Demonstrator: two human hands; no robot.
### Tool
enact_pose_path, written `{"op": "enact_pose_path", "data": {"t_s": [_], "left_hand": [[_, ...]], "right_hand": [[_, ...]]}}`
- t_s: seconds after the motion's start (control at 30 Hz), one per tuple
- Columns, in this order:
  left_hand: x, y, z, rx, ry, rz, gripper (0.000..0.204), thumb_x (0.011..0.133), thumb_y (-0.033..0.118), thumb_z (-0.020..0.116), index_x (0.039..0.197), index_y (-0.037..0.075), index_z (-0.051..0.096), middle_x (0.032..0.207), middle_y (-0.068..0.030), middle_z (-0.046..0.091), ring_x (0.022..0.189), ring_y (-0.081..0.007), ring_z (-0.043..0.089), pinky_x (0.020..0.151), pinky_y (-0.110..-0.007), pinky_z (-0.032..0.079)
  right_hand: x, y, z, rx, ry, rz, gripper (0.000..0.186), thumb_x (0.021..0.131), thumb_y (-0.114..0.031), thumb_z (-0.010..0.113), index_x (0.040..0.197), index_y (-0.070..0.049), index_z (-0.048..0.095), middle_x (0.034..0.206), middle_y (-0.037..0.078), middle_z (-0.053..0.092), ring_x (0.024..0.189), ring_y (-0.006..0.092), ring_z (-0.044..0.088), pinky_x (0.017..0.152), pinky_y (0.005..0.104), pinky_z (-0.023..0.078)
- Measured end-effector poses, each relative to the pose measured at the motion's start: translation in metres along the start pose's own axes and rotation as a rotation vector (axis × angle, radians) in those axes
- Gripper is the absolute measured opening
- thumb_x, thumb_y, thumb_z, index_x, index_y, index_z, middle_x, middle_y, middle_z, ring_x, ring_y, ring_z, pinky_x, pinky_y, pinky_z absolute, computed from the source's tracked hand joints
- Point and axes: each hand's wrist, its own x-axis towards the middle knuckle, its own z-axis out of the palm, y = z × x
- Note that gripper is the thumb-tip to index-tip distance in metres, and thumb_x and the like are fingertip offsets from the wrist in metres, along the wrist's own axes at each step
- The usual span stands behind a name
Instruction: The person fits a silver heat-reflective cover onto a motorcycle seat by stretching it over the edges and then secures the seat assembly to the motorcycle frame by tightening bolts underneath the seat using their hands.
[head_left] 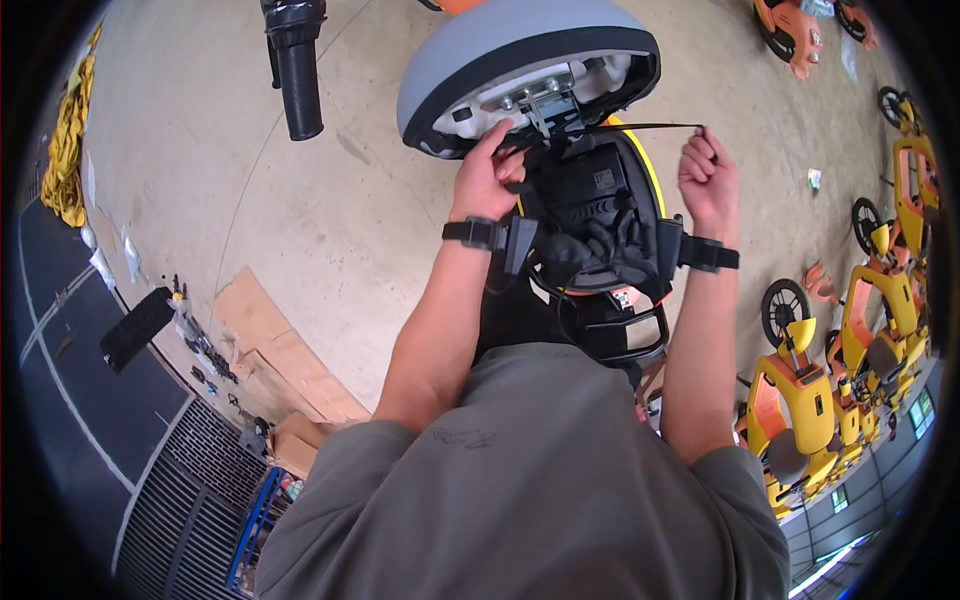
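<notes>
The grey, black-edged seat (530,50) of a scooter is tipped up, showing its pale underside and metal hinge (540,108). Beside that hinge my left hand (488,180) is closed, thumb up and fingers curled; what it grips is hidden. A thin black strap (650,126), much like a cable tie, runs taut from below the hinge out to the right. Its far end is pinched in my right hand (710,175), which is closed. Between my wrists lies the black storage compartment (600,215) under the seat, with dark folds inside and yellow edging.
A black handlebar grip (298,90) juts in at upper left. Flattened cardboard (285,345) and a black mat-like piece (137,328) lie on the floor to the left. Several yellow scooters (795,400) line the right side. Orange body parts (790,35) rest at upper right.
</notes>
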Motion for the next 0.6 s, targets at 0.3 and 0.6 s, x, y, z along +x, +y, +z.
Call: {"op": "enact_pose_path", "data": {"t_s": [0.3,0.6], "left_hand": [[-0.010,-0.025,0.027,0.432,-0.093,0.131,0.012,0.084,0.007,0.066,0.095,0.007,0.062,0.062,0.0097,0.042,0.046,-0.0007,0.027,0.043,-0.020,0.019],[0.009,-0.042,0.034,0.590,0.220,0.459,0.010,0.081,0.010,0.066,0.075,0.003,0.060,0.062,0.0043,0.049,0.046,-0.0037,0.036,0.042,-0.024,0.025]], "right_hand": [[0.000,0.041,0.072,-0.164,-0.221,-0.044,0.013,0.096,-0.014,0.048,0.097,-0.003,0.055,0.091,0.007,0.060,0.078,0.0147,0.055,0.071,0.0266,0.047],[0.009,0.083,0.082,-0.551,-0.199,-0.027,0.014,0.093,-0.019,0.054,0.095,-0.010,0.064,0.104,0.008,0.065,0.098,0.0144,0.058,0.085,0.0317,0.045]]}}
